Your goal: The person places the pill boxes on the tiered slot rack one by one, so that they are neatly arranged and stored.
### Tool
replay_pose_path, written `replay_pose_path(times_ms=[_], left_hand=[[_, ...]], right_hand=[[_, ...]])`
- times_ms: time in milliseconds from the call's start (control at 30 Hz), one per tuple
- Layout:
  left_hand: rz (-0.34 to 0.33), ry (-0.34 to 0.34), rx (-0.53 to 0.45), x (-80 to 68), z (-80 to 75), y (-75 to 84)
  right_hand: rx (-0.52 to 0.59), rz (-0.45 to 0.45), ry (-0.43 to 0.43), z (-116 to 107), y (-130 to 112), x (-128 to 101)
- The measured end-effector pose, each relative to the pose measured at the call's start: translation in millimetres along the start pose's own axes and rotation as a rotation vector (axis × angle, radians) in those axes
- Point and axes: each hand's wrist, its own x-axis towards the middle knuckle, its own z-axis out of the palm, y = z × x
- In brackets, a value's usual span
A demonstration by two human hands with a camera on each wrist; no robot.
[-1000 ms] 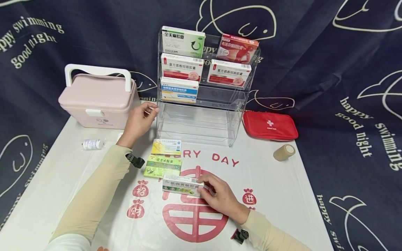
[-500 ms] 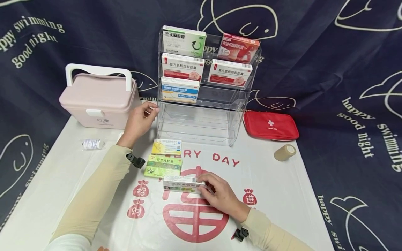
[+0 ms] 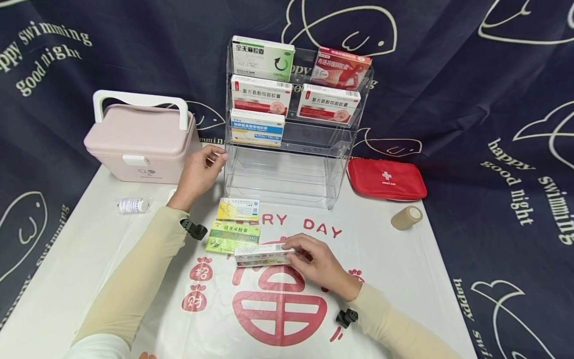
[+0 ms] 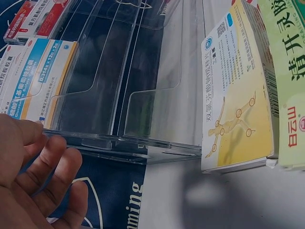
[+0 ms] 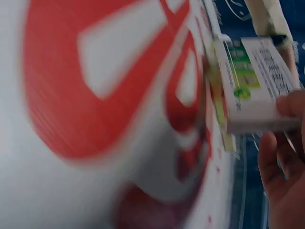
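Observation:
My right hand pinches the right end of a white and green medicine box. In the right wrist view the medicine box is raised off the tabletop, thumb and fingers on its end. My left hand is at the left side edge of a clear acrylic display rack; in the left wrist view, thumb and forefinger pinch that edge beside a blue and white box. In front of the rack lie a yellow and white box and a green box.
Medicine boxes stand in the rack's upper tiers, among them a green and white box and a red box. Left is a pink case with a small wrapped bottle. Right are a red first-aid pouch and a tan bandage roll.
My right hand has tilted the white and green box so its front shows less, and has moved it slightly toward the rack. My left hand stays at the rack's edge.

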Motion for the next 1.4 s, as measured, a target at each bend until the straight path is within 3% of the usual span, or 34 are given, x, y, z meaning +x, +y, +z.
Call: replay_pose_path(times_ms=[100, 233, 400, 533, 733, 1033, 1233, 1400], left_hand=[[-0.001, -0.001, -0.002, 0.4, 0.7, 0.2], [0.0, -0.002, -0.001, 1.2, 2.0, 0.3], [-0.001, -0.013, 0.009, 2.8, 2.5, 1.5], [-0.006, -0.014, 0.012, 3.2, 2.4, 1.5], [-0.006, -0.014, 0.011, 2.6, 1.8, 1.1], [-0.006, -0.013, 0.016, 1.6, 0.4, 0.6], [-0.002, -0.003, 0.013, 0.4, 0.3, -1.0], [0.002, -0.004, 0.012, -0.1, -0.1, -1.7]], right_hand=[[0.059, 0.01, -0.016, -16.9, -4.8, 15.3], [0.118, 0.103, 0.025, -44.4, -12.0, 37.2], [0.14, 0.205, 0.117, -86.1, 15.8, 60.1], [0.139, 0.201, 0.206, -124.9, 25.5, 85.4], [0.09, 0.167, 0.307, -169.4, 16.8, 119.2], [-0.068, 0.216, 0.385, -200.0, -8.2, 149.9], [-0.083, 0.211, 0.404, -206.0, -14.6, 163.5], [-0.163, 0.197, 0.416, -206.7, -14.2, 170.5]])
